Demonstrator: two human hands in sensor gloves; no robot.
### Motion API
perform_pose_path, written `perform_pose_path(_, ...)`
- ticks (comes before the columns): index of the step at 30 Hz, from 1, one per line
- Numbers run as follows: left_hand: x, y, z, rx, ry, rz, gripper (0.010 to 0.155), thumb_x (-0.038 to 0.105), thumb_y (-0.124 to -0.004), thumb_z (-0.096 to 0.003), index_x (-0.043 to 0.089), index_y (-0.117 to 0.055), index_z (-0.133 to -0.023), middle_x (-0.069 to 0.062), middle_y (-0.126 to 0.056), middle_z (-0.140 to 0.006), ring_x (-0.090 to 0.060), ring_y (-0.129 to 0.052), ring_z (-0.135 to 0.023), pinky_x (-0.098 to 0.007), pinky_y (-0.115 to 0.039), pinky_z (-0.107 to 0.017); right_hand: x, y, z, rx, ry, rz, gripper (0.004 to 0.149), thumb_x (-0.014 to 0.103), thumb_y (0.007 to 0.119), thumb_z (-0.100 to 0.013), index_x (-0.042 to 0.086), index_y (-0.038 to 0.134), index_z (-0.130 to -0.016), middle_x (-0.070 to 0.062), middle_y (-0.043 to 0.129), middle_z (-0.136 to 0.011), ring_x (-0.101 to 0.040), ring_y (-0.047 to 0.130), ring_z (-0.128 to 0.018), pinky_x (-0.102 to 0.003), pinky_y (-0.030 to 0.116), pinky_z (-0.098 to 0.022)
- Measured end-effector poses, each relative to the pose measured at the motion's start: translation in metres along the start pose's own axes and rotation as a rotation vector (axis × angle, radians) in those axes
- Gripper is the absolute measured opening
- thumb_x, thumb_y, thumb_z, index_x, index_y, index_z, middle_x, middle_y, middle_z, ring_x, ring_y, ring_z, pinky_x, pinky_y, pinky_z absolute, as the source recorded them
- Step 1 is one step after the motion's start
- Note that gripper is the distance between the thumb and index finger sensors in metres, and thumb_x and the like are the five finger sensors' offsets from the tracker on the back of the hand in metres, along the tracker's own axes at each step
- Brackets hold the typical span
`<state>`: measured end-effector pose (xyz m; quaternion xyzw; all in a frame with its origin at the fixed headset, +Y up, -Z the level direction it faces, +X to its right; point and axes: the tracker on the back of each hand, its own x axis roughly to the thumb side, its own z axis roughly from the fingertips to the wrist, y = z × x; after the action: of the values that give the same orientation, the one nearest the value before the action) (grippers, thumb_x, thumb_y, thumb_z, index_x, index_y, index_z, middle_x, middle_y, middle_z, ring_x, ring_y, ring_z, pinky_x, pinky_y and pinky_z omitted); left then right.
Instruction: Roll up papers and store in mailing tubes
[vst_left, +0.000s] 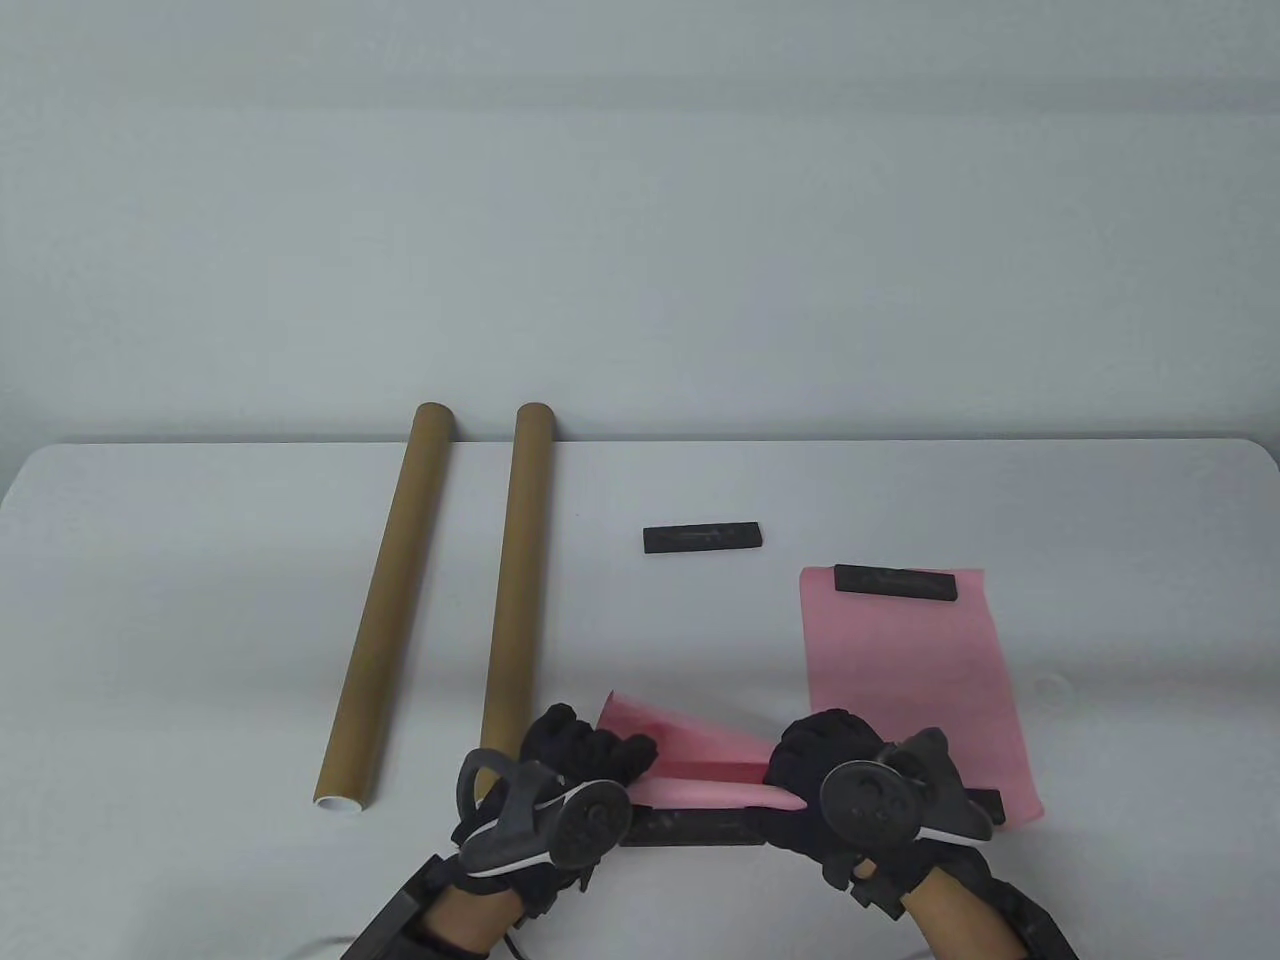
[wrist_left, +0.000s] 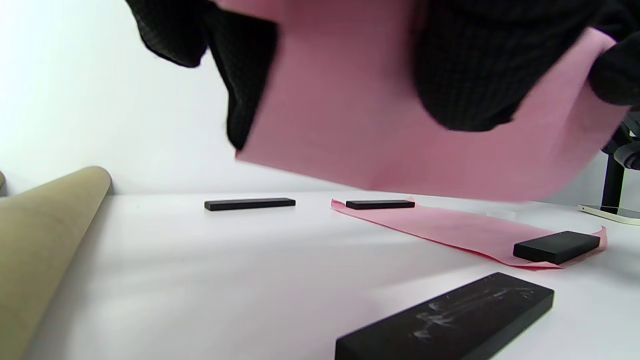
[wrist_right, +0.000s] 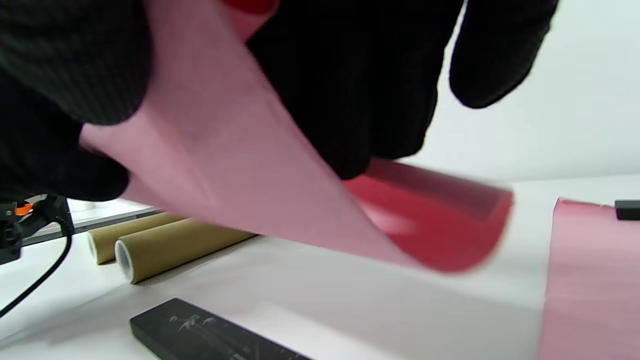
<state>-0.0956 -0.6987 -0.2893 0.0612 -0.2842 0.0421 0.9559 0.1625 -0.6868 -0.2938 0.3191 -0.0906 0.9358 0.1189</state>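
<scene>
holding a pink paper (vst_left: 700, 765) between both hands near the counter's (vst_left: 200, 600) front edge, i have it lifted clear of the surface and partly curled. my left hand (vst_left: 575, 765) has its fingers curled round the paper's left end, and the left wrist view shows my gloved fingers (wrist_left: 465, 65) wrapped over the sheet. my right hand (vst_left: 830, 775) grips the right end, where the paper narrows into a tighter roll; the right wrist view shows my fingers (wrist_right: 360, 95) closed over it while the loose end bends open beneath.

under the paper, at the front edge, lies a black bar weight (vst_left: 690, 828), flat on the counter. a second pink sheet (vst_left: 910, 680) lies flat toward the front right corner, pinned by a black bar (vst_left: 898, 582) across its far end and another bar (vst_left: 985, 805) at its near end, partly hidden behind my right hand. a fourth black bar (vst_left: 703, 537) rests on bare counter near the middle, well apart from both sheets.

two brown mailing tubes lie side by side on the left half, running from the back edge toward the front: the left tube (vst_left: 385, 610) shows a white rim at its near end, and the right tube (vst_left: 520, 580) ends just beside my left hand.
</scene>
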Motion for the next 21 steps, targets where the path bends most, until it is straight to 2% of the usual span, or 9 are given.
perform_pose_path(2,-0.003,-0.001,-0.001,-0.029,0.010,0.038,0.056,0.064,-0.083,-0.0323,0.033,-0.089,-0.079,0.013,-0.105,-0.052,-0.009,-0.110,-0.048,-0.049,-0.071,-0.071,0.004,-0.002,0.001,-0.036,-0.022,0.042,0.062,0.056,0.093,-0.039,0.014,0.091,-0.084,-0.013,0.090,-0.092,-0.047,0.086,-0.091,-0.070,0.068,-0.065)
perform_pose_path(5,-0.006,-0.003,-0.001,-0.047,0.023,0.075,0.057,0.065,-0.082,-0.0318,0.032,-0.091,-0.077,0.013,-0.106,-0.050,-0.009,-0.111,-0.046,-0.049,-0.072,-0.071,0.011,-0.004,0.003,-0.082,-0.055,0.090,0.060,0.046,0.097,-0.039,0.017,0.085,-0.090,-0.011,0.083,-0.099,-0.046,0.080,-0.097,-0.069,0.066,-0.068)
perform_pose_path(8,-0.007,-0.003,0.000,-0.048,0.030,0.066,0.059,0.065,-0.081,-0.0318,0.033,-0.087,-0.081,0.012,-0.104,-0.056,-0.011,-0.109,-0.052,-0.050,-0.070,-0.072,0.012,-0.004,0.001,-0.073,-0.044,0.081,0.050,0.044,0.095,-0.042,0.018,0.089,-0.084,-0.010,0.088,-0.094,-0.044,0.084,-0.093,-0.069,0.068,-0.067)
perform_pose_path(10,-0.006,-0.002,0.001,-0.028,0.029,0.047,0.065,0.064,-0.084,-0.0319,0.033,-0.079,-0.089,0.009,-0.098,-0.071,-0.014,-0.103,-0.067,-0.051,-0.067,-0.073,0.010,-0.003,0.001,-0.058,-0.037,0.074,0.047,0.049,0.092,-0.042,0.018,0.093,-0.078,-0.009,0.093,-0.088,-0.043,0.090,-0.089,-0.068,0.070,-0.065)
perform_pose_path(12,-0.003,0.000,0.002,0.007,0.009,0.016,0.068,0.061,-0.087,-0.0322,0.033,-0.073,-0.093,0.008,-0.093,-0.078,-0.017,-0.098,-0.074,-0.052,-0.065,-0.073,0.006,-0.002,0.000,-0.040,-0.022,0.051,0.048,0.056,0.088,-0.042,0.017,0.097,-0.070,-0.008,0.099,-0.079,-0.042,0.096,-0.082,-0.068,0.072,-0.063)
perform_pose_path(14,0.000,0.003,0.002,0.033,-0.008,-0.013,0.068,0.058,-0.089,-0.0326,0.032,-0.072,-0.093,0.008,-0.092,-0.078,-0.016,-0.098,-0.075,-0.052,-0.065,-0.073,0.003,-0.001,-0.001,-0.011,-0.014,0.011,0.053,0.062,0.083,-0.041,0.017,0.102,-0.060,-0.008,0.105,-0.069,-0.040,0.101,-0.074,-0.067,0.075,-0.061)
perform_pose_path(16,0.001,0.004,0.003,0.048,-0.019,-0.014,0.063,0.057,-0.088,-0.0330,0.032,-0.076,-0.090,0.010,-0.096,-0.071,-0.013,-0.102,-0.068,-0.052,-0.066,-0.073,0.000,-0.001,-0.001,0.009,-0.009,-0.031,0.057,0.065,0.080,-0.041,0.016,0.103,-0.055,-0.008,0.107,-0.065,-0.041,0.103,-0.071,-0.067,0.076,-0.059)
perform_pose_path(18,0.000,0.003,0.003,0.021,-0.024,0.011,0.060,0.063,-0.085,-0.0322,0.033,-0.083,-0.084,0.012,-0.101,-0.060,-0.011,-0.107,-0.057,-0.051,-0.067,-0.073,-0.001,-0.001,0.001,-0.014,-0.003,-0.027,0.060,0.066,0.081,-0.040,0.015,0.101,-0.063,-0.010,0.103,-0.073,-0.043,0.098,-0.077,-0.068,0.074,-0.061)
perform_pose_path(21,-0.006,-0.001,-0.001,-0.043,0.005,0.071,0.061,0.068,-0.080,-0.0306,0.032,-0.088,-0.079,0.014,-0.104,-0.049,-0.009,-0.110,-0.047,-0.051,-0.068,-0.072,0.004,-0.003,0.002,-0.038,-0.025,0.042,0.062,0.059,0.090,-0.040,0.016,0.086,-0.085,-0.013,0.084,-0.097,-0.049,0.081,-0.094,-0.071,0.065,-0.066)
